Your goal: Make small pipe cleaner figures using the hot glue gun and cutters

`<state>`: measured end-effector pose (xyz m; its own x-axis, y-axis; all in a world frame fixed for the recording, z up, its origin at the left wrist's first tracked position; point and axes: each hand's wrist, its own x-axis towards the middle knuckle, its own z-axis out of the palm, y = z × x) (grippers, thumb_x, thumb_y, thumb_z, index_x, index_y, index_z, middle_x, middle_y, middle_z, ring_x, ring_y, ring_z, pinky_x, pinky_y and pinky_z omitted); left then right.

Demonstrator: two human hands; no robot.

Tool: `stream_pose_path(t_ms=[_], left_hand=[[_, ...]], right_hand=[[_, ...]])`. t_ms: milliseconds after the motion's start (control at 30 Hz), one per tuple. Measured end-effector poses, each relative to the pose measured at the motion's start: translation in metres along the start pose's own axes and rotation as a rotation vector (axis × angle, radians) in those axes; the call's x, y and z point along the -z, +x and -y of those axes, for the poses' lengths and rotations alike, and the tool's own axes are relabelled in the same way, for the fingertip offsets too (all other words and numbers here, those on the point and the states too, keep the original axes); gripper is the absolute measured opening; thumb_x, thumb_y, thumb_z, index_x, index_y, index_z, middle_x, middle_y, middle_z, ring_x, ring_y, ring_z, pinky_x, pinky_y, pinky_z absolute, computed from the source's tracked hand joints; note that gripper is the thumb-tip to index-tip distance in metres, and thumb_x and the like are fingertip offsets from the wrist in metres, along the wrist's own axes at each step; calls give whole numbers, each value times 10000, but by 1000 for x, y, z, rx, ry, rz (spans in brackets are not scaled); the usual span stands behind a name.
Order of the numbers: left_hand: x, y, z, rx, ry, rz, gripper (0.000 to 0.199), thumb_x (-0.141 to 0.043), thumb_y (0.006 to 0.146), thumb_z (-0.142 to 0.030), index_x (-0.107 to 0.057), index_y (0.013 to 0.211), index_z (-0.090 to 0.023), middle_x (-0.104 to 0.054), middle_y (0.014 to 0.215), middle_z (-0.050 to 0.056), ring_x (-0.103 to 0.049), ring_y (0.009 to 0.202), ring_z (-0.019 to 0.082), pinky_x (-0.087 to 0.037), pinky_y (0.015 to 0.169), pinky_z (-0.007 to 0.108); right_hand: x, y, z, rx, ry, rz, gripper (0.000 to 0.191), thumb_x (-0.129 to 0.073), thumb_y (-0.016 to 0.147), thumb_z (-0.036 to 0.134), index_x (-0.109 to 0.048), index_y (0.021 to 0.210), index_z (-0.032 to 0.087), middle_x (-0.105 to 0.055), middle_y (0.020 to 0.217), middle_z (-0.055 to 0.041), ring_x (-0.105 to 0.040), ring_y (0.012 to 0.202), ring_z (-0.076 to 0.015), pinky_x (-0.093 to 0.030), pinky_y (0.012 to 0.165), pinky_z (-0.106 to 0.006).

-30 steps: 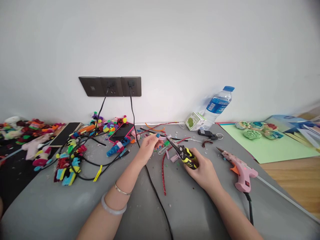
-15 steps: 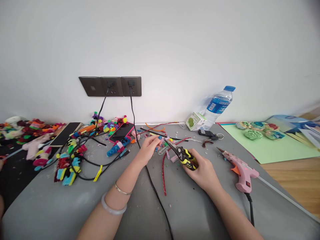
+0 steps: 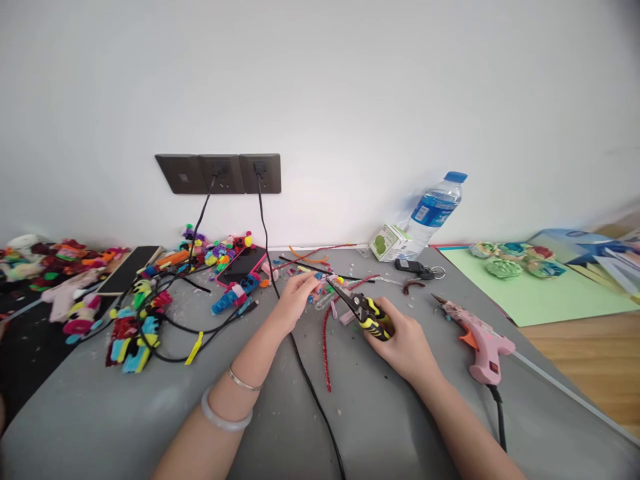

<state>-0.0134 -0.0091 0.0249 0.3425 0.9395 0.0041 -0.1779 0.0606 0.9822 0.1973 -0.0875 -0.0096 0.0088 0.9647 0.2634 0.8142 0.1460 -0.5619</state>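
Observation:
My right hand (image 3: 400,337) is closed round the black and yellow handles of needle-nose pliers (image 3: 364,310). Their long dark jaws point up and left, with the tips close to my left fingertips. My left hand (image 3: 297,300), its nails blue, is pinched together; whatever it holds is too small to make out. Just beyond and between the hands lie scraps of pipe cleaner, a long red tinsel pipe cleaner (image 3: 326,350) and small pink pieces (image 3: 346,318).
On the right a pink glue gun (image 3: 485,347) rests on the grey table (image 3: 250,433). Behind stand a leaning water bottle (image 3: 434,210) and a small box (image 3: 389,243), near keys (image 3: 413,266). Black cables (image 3: 307,380), a phone (image 3: 243,265) and colourful pipe-cleaner figures (image 3: 133,333) fill the left.
The view has shifted very slightly. Both hands and the pliers keep nearly the same places.

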Motion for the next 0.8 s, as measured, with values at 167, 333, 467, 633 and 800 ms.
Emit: stream_pose_path(t_ms=[167, 333, 467, 633, 800], left_hand=[[-1, 0, 0, 4, -20, -4, 340, -600, 757, -428, -421, 589, -193, -350, 628, -47, -314, 586, 95, -249, 581, 266], [-1, 0, -1, 11, -18, -4, 342, -596, 758, -431, -421, 587, -192, -349, 623, -48, -315, 585, 94, -257, 579, 262], [-1, -1, -1, 14, -14, -14, 348, -603, 753, -439, -423, 587, -192, -357, 622, -45, -333, 589, 96, -270, 578, 257], [-1, -1, -1, 15, -6, -13, 354, -599, 762, -440, -423, 584, -190, -368, 612, -41, -330, 581, 94, -267, 572, 252], [-1, -1, -2, 4, 2, -6, 363, -595, 768, -450, -421, 582, -191, -366, 612, -39, -333, 585, 97, -276, 579, 254]], right_hand=[[0, 0, 2, -3, 2, -3, 256, -573, 736, 291, -561, 987, 241, -702, 731, -1, -665, 590, -178, -456, 545, -232], [1, 1, 3, -4, 1, -1, 248, -573, 735, 296, -555, 977, 244, -697, 734, 3, -671, 600, -180, -459, 553, -234], [2, 1, 3, -9, 10, 7, 253, -575, 730, 291, -551, 977, 245, -706, 744, -6, -684, 612, -192, -462, 555, -240], [1, 1, 3, -6, 19, -2, 244, -571, 733, 293, -554, 971, 245, -710, 737, -13, -688, 613, -200, -463, 553, -246], [0, 0, 1, -4, -3, -4, 255, -576, 736, 311, -555, 981, 243, -717, 754, -17, -678, 600, -197, -462, 545, -246]])
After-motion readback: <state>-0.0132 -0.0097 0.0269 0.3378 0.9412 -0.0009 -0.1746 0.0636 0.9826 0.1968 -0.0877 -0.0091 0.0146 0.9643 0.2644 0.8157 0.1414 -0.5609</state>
